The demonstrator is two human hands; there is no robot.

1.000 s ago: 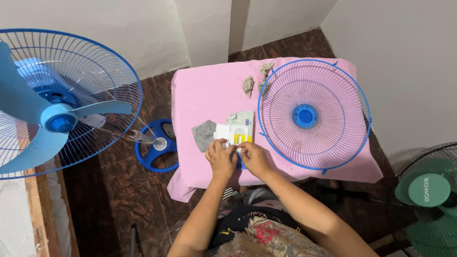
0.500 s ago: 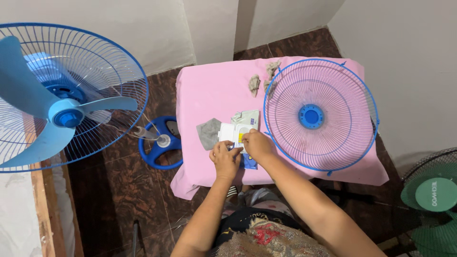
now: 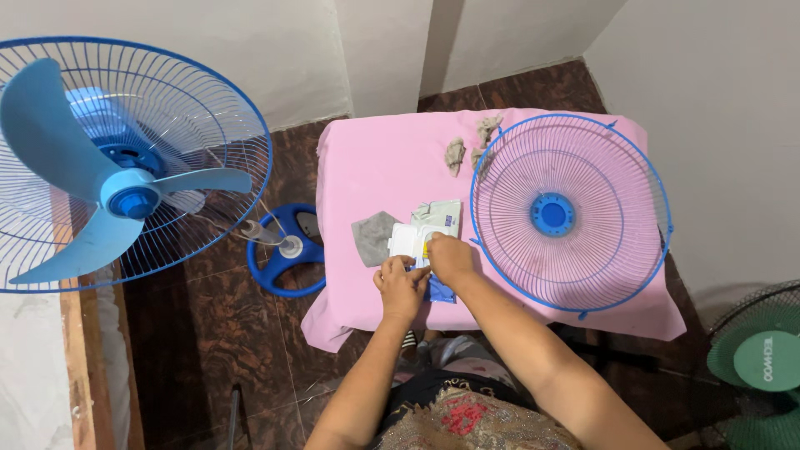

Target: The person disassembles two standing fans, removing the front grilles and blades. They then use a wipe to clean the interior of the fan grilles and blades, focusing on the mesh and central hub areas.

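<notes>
A white, blue and yellow pack of wet wipes [image 3: 412, 243] lies on the pink-covered table [image 3: 375, 167]. My left hand [image 3: 401, 286] presses on the pack's near end. My right hand [image 3: 451, 257] rests on top of the pack, fingers pinching at its opening flap. A crumpled white wipe [image 3: 439, 214] lies just behind the pack. A grey dirty wipe [image 3: 372, 237] sits to its left. A blue wire fan grille [image 3: 571, 218] lies flat on the table to the right of my hands.
A blue standing fan [image 3: 125, 167] with bare blades stands at the left, its round base [image 3: 283, 250] on the dark floor beside the table. Dust clumps [image 3: 467, 146] lie at the table's far side. A green fan [image 3: 758, 358] stands at bottom right. Walls close in behind.
My right hand has moved from the pack's near edge up onto its top flap. My left hand stayed at the near end. The view shifted slightly right.
</notes>
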